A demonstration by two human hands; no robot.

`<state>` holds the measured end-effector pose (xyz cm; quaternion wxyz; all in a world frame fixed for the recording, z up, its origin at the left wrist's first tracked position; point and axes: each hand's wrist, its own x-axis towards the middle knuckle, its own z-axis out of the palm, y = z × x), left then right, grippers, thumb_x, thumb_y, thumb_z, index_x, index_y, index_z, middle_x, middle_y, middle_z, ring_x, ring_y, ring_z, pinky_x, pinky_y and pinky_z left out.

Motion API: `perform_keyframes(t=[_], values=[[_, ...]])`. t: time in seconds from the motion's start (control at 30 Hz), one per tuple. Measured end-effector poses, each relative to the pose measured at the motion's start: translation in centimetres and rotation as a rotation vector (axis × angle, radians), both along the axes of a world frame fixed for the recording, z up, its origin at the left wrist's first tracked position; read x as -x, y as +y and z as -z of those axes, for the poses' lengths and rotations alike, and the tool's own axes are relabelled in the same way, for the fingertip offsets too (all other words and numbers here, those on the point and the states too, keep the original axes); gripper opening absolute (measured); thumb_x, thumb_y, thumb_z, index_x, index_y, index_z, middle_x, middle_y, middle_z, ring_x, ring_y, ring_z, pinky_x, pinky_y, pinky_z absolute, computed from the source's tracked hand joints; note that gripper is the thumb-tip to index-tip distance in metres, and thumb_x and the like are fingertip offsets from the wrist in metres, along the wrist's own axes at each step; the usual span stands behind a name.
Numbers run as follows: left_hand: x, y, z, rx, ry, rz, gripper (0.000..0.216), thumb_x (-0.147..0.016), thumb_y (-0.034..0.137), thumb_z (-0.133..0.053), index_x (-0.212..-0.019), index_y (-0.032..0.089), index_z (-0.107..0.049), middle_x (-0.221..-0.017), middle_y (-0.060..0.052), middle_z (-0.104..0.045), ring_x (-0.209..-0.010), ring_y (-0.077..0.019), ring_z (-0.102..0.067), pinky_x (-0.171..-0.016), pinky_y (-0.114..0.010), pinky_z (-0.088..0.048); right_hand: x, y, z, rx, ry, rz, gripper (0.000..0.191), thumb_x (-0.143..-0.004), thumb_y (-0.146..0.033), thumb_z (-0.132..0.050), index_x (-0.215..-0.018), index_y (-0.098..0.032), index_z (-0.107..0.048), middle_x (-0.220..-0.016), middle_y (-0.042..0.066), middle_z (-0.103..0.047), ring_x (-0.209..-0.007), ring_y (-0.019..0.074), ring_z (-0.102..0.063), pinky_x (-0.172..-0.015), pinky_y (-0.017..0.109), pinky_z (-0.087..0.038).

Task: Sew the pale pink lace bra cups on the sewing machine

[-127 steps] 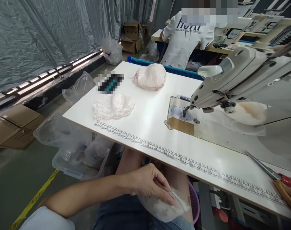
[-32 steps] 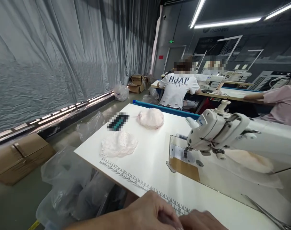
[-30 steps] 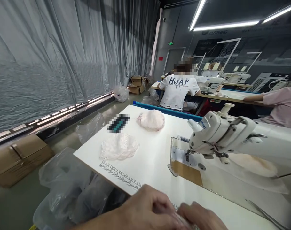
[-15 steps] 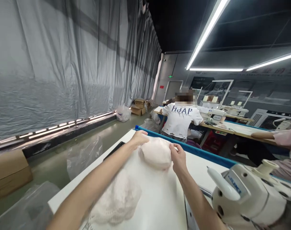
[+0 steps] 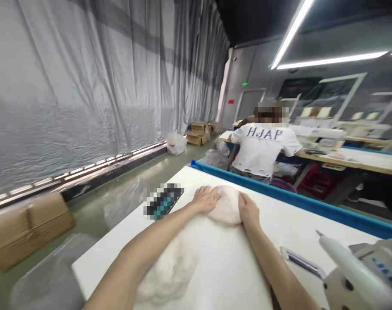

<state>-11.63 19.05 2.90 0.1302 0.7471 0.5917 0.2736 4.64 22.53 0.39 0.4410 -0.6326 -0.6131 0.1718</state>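
A pale, puffy white fabric piece [image 5: 225,207] lies near the far edge of the white table. My left hand [image 5: 206,199] rests on its left part, palm down with the fingers stretched out. At the right edge of the fabric, my right hand [image 5: 249,211] has its fingers closed on the border; its fingertips are partly hidden. Closer to me, a bunched heap of white fabric [image 5: 170,273] sits on the table, partly covered by my left forearm.
A sewing machine [image 5: 360,267] stands at the lower right. Left of my hands lies a dark, blurred-out device [image 5: 163,201]. A blue strip [image 5: 280,196] edges the table. Ahead sits a person in a white shirt [image 5: 263,148]. Cardboard boxes [image 5: 31,230] stand on the floor.
My left hand has shifted from pinching the fabric's far left corner to lying flat on it. My right hand stays at the right edge. The view has turned left.
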Motion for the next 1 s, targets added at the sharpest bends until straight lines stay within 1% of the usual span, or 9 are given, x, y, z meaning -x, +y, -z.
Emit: perform_keyframes(t=[0.07, 0.13, 0.2, 0.27, 0.37, 0.47, 0.57, 0.7, 1.0], values=[[0.2, -0.1, -0.6, 0.047, 0.025, 0.011, 0.039, -0.090, 0.036, -0.051, -0.124, 0.017, -0.048, -0.128, -0.010, -0.048, -0.114, -0.0249, -0.049, -0.095, -0.049, -0.041, 0.2, -0.4, -0.3, 0.000, 0.004, 0.033, 0.026, -0.092, -0.031, -0.054, -0.114, -0.018, -0.056, -0.117, 0.007, -0.057, -0.097, 0.0192, -0.059, -0.082, 0.040, -0.051], [0.8, -0.6, -1.7, 0.078, 0.041, 0.021, 0.044, -0.092, 0.042, -0.043, -0.133, 0.026, -0.039, -0.142, -0.009, -0.034, -0.129, -0.0301, -0.033, -0.104, -0.056, -0.026, 0.4, -1.4, -0.9, -0.029, 0.013, 0.096, 0.030, -0.091, -0.032, -0.055, -0.117, -0.017, -0.054, -0.119, 0.007, -0.056, -0.100, 0.0210, -0.058, -0.084, 0.043, -0.049], [1.7, -2.2, -3.1, 0.064, 0.053, 0.029, 0.049, -0.093, 0.041, -0.042, -0.139, 0.031, -0.029, -0.147, -0.006, -0.026, -0.135, -0.0309, -0.020, -0.107, -0.056, -0.016, 0.4, -3.4, -1.8, -0.086, 0.021, 0.111, 0.029, -0.092, -0.032, -0.052, -0.118, -0.018, -0.054, -0.123, 0.008, -0.054, -0.105, 0.0221, -0.056, -0.088, 0.044, -0.046], [2.9, -5.1, -4.8, 0.045, 0.064, 0.050, 0.052, -0.091, 0.033, -0.046, -0.140, 0.028, -0.029, -0.140, -0.008, -0.035, -0.131, -0.0279, -0.028, -0.107, -0.047, -0.021, 0.6, -6.5, -2.5, -0.147, 0.020, 0.028, 0.030, -0.092, -0.035, -0.051, -0.116, -0.017, -0.054, -0.122, 0.008, -0.054, -0.107, 0.0235, -0.053, -0.089, 0.045, -0.044], [4.8, -11.2, -6.2, 0.076, 0.091, 0.161, 0.035, -0.086, 0.027, -0.054, -0.120, 0.022, -0.054, -0.110, -0.005, -0.057, -0.106, -0.0203, -0.052, -0.093, -0.030, -0.036, 1.4, -12.0, -2.9, -0.128, -0.013, -0.308, 0.031, -0.087, -0.045, -0.046, -0.093, -0.019, -0.063, -0.101, 0.007, -0.064, -0.084, 0.0210, -0.059, -0.070, 0.033, -0.049], [6.2, -16.6, -5.5, 0.130, 0.115, 0.189, 0.027, -0.078, 0.029, -0.064, -0.102, 0.019, -0.062, -0.089, -0.002, -0.061, -0.084, -0.0190, -0.057, -0.079, -0.029, -0.040, 2.9, -16.2, -2.3, -0.049, -0.054, -0.571, 0.031, -0.080, -0.050, -0.050, -0.082, -0.023, -0.064, -0.081, 0.004, -0.068, -0.063, 0.0176, -0.057, -0.057, 0.029, -0.047], [6.6, -19.0, -3.4, 0.152, 0.095, 0.160, 0.012, -0.075, 0.022, -0.063, -0.085, 0.017, -0.063, -0.078, -0.002, -0.061, -0.077, -0.0191, -0.056, -0.075, -0.029, -0.039, 4.1, -18.4, -1.5, 0.013, -0.082, -0.654, 0.029, -0.082, -0.046, -0.045, -0.083, -0.022, -0.061, -0.071, 0.002, -0.066, -0.056, 0.0168, -0.055, -0.052, 0.028, -0.045], [6.7, -19.3, -1.9, 0.109, -0.037, 0.125, 0.012, -0.080, 0.017, -0.050, -0.074, 0.017, -0.060, -0.079, -0.002, -0.063, -0.078, -0.0177, -0.055, -0.075, -0.028, -0.038, 5.2, -19.9, -1.4, 0.048, -0.121, -0.685, 0.028, -0.085, -0.043, -0.041, -0.079, -0.022, -0.058, -0.067, 0.000, -0.063, -0.058, 0.0164, -0.053, -0.053, 0.027, -0.042], [8.0, -19.9, -1.1, 0.125, -0.489, 0.073, 0.012, -0.075, 0.017, -0.048, -0.069, 0.016, -0.058, -0.060, 0.002, -0.057, -0.059, -0.0120, -0.052, -0.060, -0.023, -0.037, 7.5, -21.6, -1.4, 0.094, -0.154, -0.550, 0.039, -0.087, -0.054, -0.032, -0.063, -0.024, -0.040, -0.055, -0.003, -0.048, -0.053, 0.0156, -0.044, -0.050, 0.026, -0.034]])
